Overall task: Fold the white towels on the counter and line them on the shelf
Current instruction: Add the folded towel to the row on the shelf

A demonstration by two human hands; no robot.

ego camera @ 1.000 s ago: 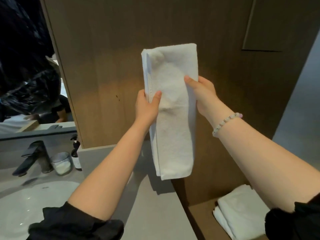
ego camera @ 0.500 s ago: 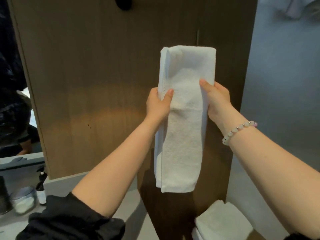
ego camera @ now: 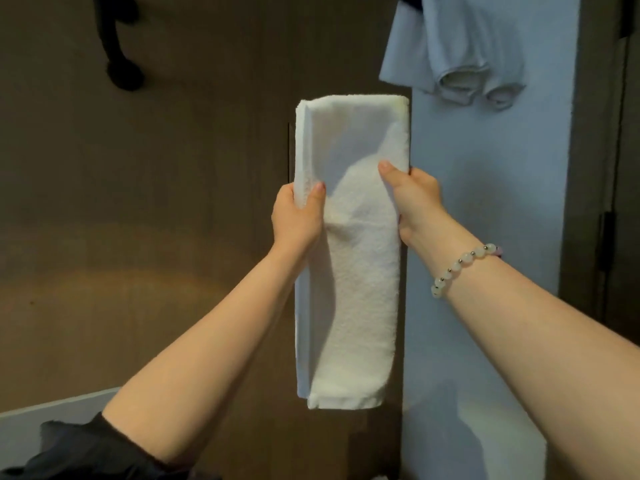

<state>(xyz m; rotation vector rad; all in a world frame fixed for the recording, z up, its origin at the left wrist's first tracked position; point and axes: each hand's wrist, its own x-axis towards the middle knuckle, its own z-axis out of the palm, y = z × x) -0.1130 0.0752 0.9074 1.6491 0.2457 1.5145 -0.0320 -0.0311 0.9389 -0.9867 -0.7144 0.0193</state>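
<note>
A white towel (ego camera: pixel 353 289), folded into a long narrow strip, hangs upright in the air in front of a wooden panel. My left hand (ego camera: pixel 298 220) pinches its left edge a little above the middle, thumb on the front. My right hand (ego camera: pixel 412 202) grips the right edge at about the same height, thumb on the front; a bead bracelet (ego camera: pixel 460 268) circles that wrist. The towel's top fold stands above both hands and its lower half dangles free. The shelf and the other folded towels are out of view.
A wooden wall panel (ego camera: pixel 156 202) fills the left and centre. A pale wall (ego camera: pixel 485 202) lies to the right, with a light blue garment (ego camera: pixel 457 53) hanging at the top. A dark object (ego camera: pixel 121 57) hangs at top left. A strip of counter (ego camera: pixel 52 420) shows at bottom left.
The view has swung up and to the right, so the sink, bottles and stacked towels have left the frame. Both hands keep the same grip on the hanging towel.
</note>
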